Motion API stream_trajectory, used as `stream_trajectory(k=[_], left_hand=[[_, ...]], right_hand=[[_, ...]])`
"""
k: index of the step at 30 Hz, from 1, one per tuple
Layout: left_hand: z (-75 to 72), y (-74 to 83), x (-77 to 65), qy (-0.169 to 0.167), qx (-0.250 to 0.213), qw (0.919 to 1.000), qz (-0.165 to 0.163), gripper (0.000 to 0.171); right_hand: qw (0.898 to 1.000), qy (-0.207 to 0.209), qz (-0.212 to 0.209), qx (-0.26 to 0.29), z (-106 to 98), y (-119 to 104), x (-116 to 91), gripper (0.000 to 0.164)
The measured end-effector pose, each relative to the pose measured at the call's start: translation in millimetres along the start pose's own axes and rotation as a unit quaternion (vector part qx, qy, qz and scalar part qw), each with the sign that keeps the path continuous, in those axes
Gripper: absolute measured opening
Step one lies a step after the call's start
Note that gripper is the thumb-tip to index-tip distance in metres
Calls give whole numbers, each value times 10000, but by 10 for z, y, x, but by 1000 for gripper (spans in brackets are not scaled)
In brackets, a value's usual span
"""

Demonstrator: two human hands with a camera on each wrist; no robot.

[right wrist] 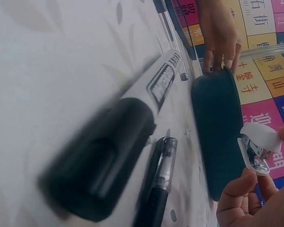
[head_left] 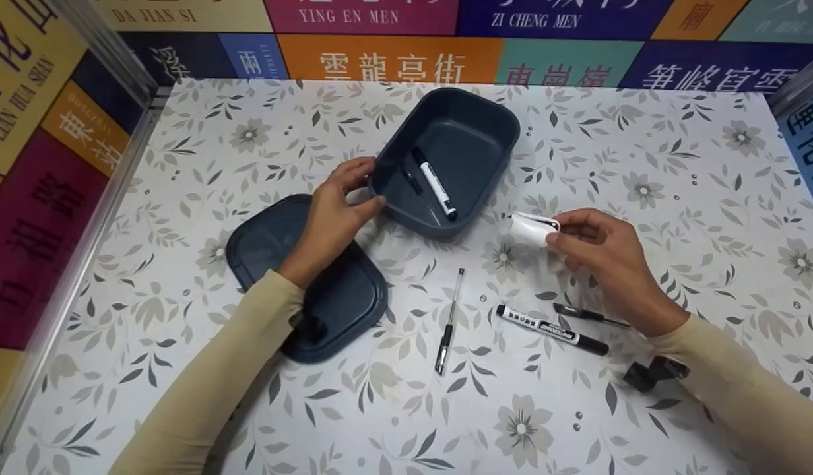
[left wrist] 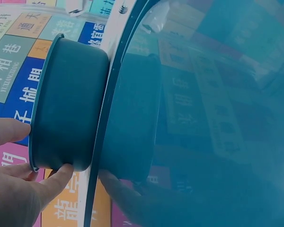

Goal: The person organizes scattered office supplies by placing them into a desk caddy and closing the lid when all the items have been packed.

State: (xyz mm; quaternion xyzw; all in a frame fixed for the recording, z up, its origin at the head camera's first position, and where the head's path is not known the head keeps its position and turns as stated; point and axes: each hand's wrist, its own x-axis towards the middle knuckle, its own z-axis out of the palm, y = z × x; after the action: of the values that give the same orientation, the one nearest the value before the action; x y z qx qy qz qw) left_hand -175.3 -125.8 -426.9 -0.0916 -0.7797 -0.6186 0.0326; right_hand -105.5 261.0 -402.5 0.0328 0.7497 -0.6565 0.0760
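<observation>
My left hand (head_left: 334,208) holds the near left side of a dark blue plastic box (head_left: 486,191), fingers at its rim and thumb near the corner. Inside the box lie a white marker (head_left: 437,189) with black ends and a dark pen (head_left: 413,181). Above the table to the right of the box, my right hand (head_left: 604,247) pinches a small white stapler (head_left: 533,228) between thumb and fingers; its metal part shows in the right wrist view. Below that hand a second marker (head_left: 552,329) rests on the table, with a black pen (head_left: 585,313) beside it.
The box's dark blue lid (head_left: 347,297) lies on the table under my left forearm. A clear-barrelled pen (head_left: 449,323) with a black grip lies between lid and marker. The flower-patterned tabletop (head_left: 393,422) ends at the back against panels (head_left: 390,63) with printed characters.
</observation>
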Motion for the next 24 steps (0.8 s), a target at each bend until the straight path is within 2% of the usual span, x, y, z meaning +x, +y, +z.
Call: stream_trajectory(k=[7,24], left_hand=[[6,11,1,21,-35,10000,15,58],[14,1,6,38,-157,9998,91,57]], right_hand=[[9996,151,-146,174,44,-47,88,26],[9990,177,-261,308,149,-168,247,26]])
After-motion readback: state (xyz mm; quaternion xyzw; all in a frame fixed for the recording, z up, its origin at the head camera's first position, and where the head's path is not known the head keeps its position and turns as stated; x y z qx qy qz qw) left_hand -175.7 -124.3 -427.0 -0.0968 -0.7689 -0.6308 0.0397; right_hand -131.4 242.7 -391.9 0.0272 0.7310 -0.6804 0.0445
